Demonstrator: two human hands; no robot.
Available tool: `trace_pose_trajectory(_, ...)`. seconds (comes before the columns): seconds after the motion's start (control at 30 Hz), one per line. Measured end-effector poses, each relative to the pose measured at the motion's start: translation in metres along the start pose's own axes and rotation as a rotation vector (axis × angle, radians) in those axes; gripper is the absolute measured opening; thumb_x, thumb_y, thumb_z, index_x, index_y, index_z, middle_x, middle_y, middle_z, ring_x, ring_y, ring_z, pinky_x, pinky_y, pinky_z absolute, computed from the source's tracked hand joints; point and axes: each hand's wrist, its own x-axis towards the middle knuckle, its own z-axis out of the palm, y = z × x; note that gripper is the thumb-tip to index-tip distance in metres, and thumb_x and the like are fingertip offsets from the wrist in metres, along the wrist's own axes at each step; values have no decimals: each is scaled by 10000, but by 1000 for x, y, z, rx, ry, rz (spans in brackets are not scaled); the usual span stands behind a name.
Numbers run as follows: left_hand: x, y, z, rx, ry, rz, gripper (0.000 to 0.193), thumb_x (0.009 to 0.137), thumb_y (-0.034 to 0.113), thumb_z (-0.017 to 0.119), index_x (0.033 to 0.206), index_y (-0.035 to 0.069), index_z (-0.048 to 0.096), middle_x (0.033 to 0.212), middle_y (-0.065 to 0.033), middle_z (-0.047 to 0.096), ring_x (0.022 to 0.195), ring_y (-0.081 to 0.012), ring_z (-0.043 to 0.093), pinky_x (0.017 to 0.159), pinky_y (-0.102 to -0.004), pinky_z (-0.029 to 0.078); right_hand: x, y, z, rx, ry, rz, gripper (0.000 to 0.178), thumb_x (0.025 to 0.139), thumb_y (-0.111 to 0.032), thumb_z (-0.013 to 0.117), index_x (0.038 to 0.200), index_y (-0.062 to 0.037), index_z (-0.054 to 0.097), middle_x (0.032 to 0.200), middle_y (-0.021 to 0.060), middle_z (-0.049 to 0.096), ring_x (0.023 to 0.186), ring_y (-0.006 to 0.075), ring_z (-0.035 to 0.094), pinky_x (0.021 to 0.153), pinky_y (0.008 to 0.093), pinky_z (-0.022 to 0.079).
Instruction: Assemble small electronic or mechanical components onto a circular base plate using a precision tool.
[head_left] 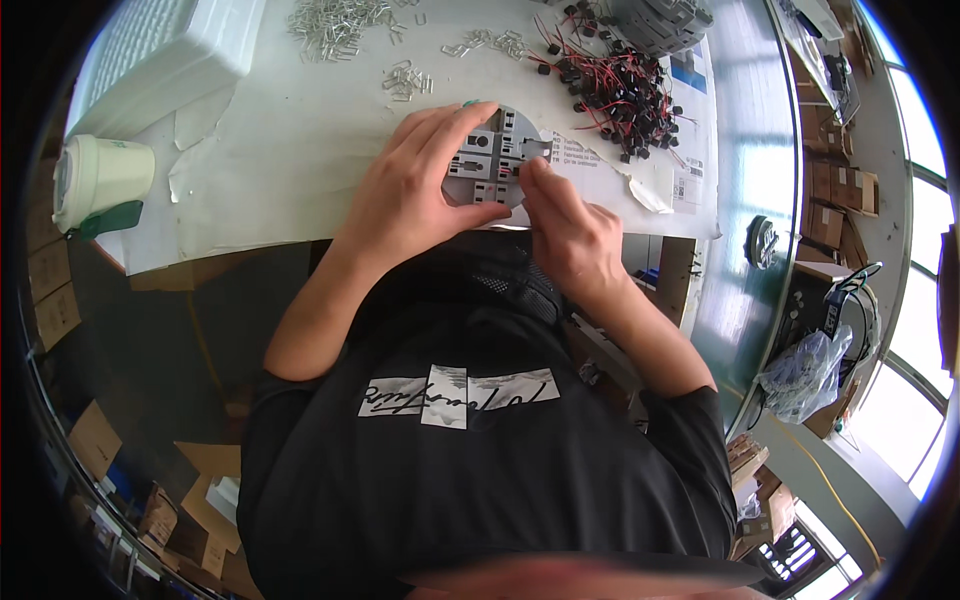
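Observation:
Near the table's front edge, my left hand (400, 190) grips a round grey plastic piece (478, 143) from its left side, thumb at the near rim and fingers over the far rim. Slots and small dark fittings show on the face of this piece. At its right side my right hand (575, 235) is closed, thumb and fingertips pinched together against the piece. Whatever lies between those fingertips is hidden. Beyond my hands lie loose U-shaped metal clips (408, 80). To the right is a heap of small black parts with red wires (625, 100).
A white ribbed container (205, 45) stands at the far left, with a pale lidded cup (110, 180) nearer. More metal clips (335, 28) and stacked grey plastic pieces (665, 22) lie at the back. Printed cardboard (690, 185) covers the table's right part. Cardboard boxes (205, 500) stand lower left.

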Motion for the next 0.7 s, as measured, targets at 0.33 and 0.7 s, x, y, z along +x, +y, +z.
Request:
trace_pose_trajectory(0.33,-6,5,1,109,44,38,850,700,391,944,1418,100,595,1284,-120,675,1237,-325,618,1048,-440,531,105,25,-20,371,-83,-170,186,886,-125,764,1068,-100,798,1019,42,718,817,276,726,683,390,590)
trace_pose_trajectory(0.7,-11,2,3,156,40,23,812,718,456,929,1387,101,637,1277,-129,684,1251,-337,627,1022,-462,546,180,35,49,223,-396,-369,103,917,-207,749,959,-116,770,1034,38,714,904,311,721,788,439,579)
